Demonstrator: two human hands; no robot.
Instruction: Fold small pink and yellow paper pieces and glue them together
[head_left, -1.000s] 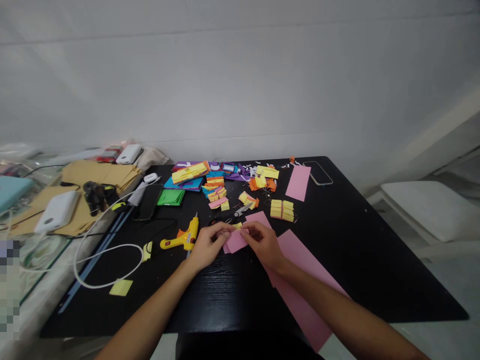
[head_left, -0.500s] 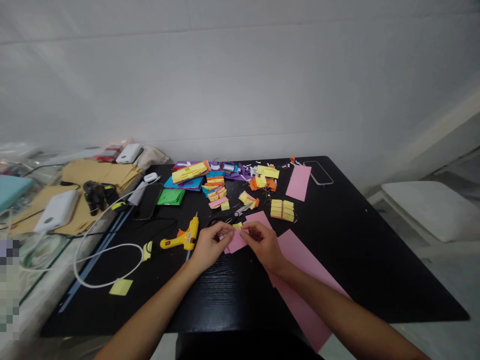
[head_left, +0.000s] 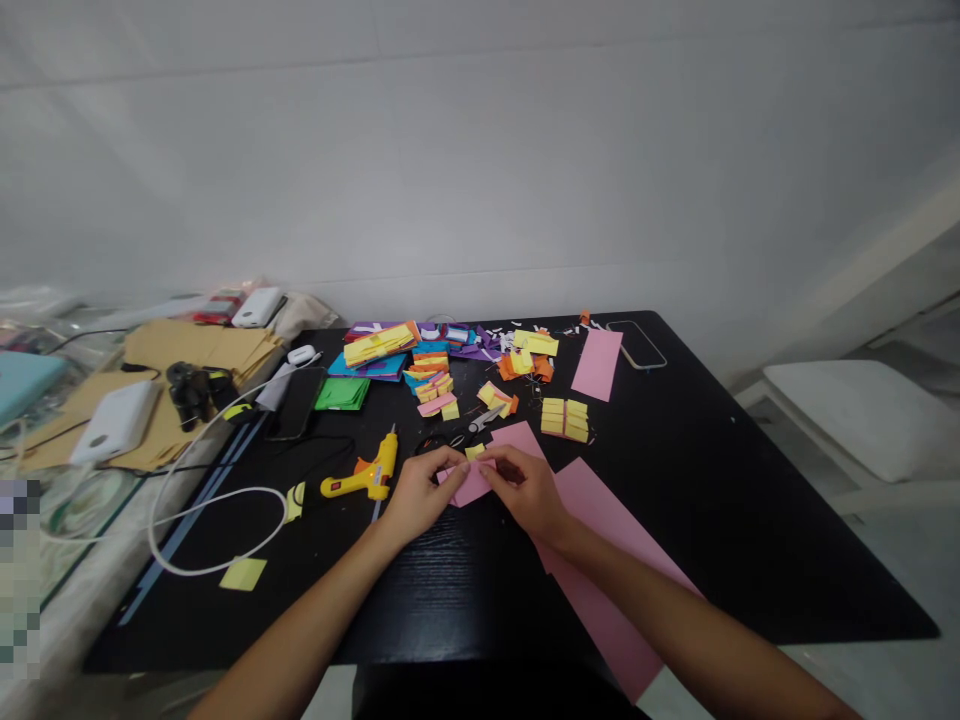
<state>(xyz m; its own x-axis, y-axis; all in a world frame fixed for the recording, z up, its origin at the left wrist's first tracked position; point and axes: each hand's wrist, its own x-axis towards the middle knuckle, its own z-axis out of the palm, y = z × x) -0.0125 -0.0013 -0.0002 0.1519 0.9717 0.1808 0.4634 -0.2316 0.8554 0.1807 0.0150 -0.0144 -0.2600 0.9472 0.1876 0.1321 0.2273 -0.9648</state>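
The left hand (head_left: 418, 492) and the right hand (head_left: 529, 490) meet near the middle of the black table (head_left: 720, 500), both pinching a small pink paper piece (head_left: 471, 484) between them. Each grip is closed on that piece, fingertips nearly touching above it, and the piece sits just over the table top.

Under the right forearm a long pink sheet (head_left: 607, 560) runs diagonally toward the near edge of the table, and its lower corner sticks out past that edge. Just left of the left hand lies a yellow glue gun (head_left: 362, 478), its nozzle pointing away from the person. A white cable (head_left: 202, 520) loops across the left part of the table, with a yellow note (head_left: 242, 574) near it.

Beyond the hands are scissors (head_left: 469, 430) and heaps of folded coloured paper (head_left: 435, 375). A second pink strip (head_left: 597, 364) lies near the far edge. The right side of the table is bare black surface out to its edge.
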